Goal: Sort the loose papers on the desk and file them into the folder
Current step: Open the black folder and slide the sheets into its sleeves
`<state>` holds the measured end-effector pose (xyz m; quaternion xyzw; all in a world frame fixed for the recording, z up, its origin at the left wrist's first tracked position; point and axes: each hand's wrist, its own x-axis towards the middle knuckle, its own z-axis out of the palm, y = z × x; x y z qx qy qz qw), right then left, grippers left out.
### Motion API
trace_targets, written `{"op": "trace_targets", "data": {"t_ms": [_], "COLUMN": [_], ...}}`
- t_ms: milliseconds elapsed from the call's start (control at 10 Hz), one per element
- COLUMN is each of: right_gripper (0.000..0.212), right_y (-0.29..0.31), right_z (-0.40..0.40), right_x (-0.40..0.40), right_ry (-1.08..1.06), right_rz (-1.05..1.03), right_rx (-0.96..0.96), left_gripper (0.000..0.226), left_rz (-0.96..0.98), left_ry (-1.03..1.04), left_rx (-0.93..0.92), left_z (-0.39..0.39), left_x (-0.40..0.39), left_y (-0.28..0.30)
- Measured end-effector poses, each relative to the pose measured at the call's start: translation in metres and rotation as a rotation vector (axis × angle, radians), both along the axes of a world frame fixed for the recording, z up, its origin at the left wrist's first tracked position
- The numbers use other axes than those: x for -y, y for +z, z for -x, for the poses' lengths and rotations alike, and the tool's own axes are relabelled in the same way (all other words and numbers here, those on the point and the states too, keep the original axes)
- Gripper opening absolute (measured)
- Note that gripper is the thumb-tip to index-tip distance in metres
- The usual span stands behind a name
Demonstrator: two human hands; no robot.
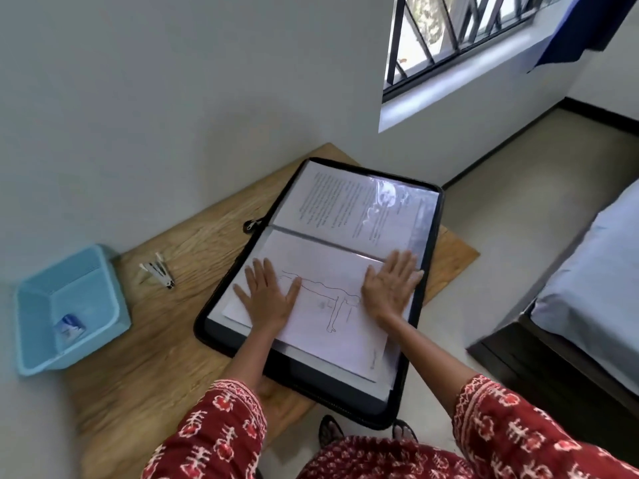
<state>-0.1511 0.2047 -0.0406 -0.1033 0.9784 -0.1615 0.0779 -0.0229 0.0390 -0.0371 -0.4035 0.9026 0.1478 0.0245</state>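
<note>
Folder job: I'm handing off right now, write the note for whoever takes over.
Left hand: flat, fingers straight, pressing the line-drawing sheet.
Right hand: flat on the same sheet's far edge.
Folder: open on the desk; printed page already sleeved in the far half.
Left to do: the drawing looks loose and skewed on the near sleeve; slip it in. No other loose papers in view.

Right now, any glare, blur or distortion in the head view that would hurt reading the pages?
Head view: window glare washes out the clear sleeve on the folder's far page; printed text there is too soft to read; wide-angle bends wall and desk edges; both hands, left hand and right hand, and the line drawing show clearly.
</note>
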Motion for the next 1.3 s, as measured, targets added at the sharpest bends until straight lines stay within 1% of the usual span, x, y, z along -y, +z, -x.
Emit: {"op": "trace_targets", "data": {"t_ms": [100, 200, 300, 400, 500, 600, 700, 800, 900, 1000, 1100, 1200, 1300], "right_gripper": [0.074, 0.080, 0.087, 0.094, 0.098, 0.105, 0.109, 0.114, 0.119, 0.122, 0.117, 0.116, 0.115], "right_y": [0.012, 0.023, 0.026, 0.020, 0.019, 0.024, 0.024, 0.027, 0.029, 0.027, 0.027, 0.028, 0.030], "right_z": [0.020, 0.045, 0.057, 0.061, 0.077, 0.098, 0.114, 0.125, 0.137, 0.141, 0.131, 0.130, 0.135], "right_x": [0.000, 0.006, 0.019, 0.029, 0.032, 0.038, 0.045, 0.040, 0.028, 0.022, 0.025, 0.030, 0.037], "right_ry": [-0.152, -0.275, -0.319, -0.313, -0.243, -0.166, -0.092, -0.044, -0.034, -0.052, -0.031, -0.002, 0.088], "right_rz": [0.096, 0.169, 0.130, 0.086, 0.066, 0.014, -0.005, 0.010, 0.056, 0.072, 0.063, 0.071, 0.046], "right_rx": [0.040, 0.080, 0.126, 0.121, 0.107, 0.140, 0.154, 0.143, 0.116, 0.089, 0.092, 0.097, 0.102], "left_gripper": [0.088, 0.078, 0.058, 0.046, 0.058, 0.073, 0.077, 0.075, 0.077, 0.086, 0.080, 0.069, 0.070], "left_rz": [-0.011, 0.081, 0.230, 0.173, 0.131, 0.056, -0.007, -0.015, -0.039, -0.127, -0.136, -0.160, -0.262], "left_ry": [0.031, 0.049, 0.101, 0.156, 0.197, 0.219, 0.265, 0.297, 0.353, 0.356, 0.419, 0.508, 0.553], "left_rx": [0.001, -0.036, -0.130, -0.111, -0.086, 0.014, 0.087, 0.182, 0.182, 0.170, 0.104, 0.085, 0.183], "left_z": [-0.005, -0.001, 0.008, 0.021, 0.034, 0.040, 0.045, 0.046, 0.048, 0.046, 0.038, 0.031, 0.022], "left_x": [0.014, 0.020, 0.028, 0.041, 0.053, 0.064, 0.071, 0.068, 0.062, 0.057, 0.049, 0.028, 0.002], "left_y": [0.001, 0.003, 0.008, 0.014, 0.021, 0.030, 0.037, 0.041, 0.044, 0.038, 0.030, 0.040, 0.059]}}
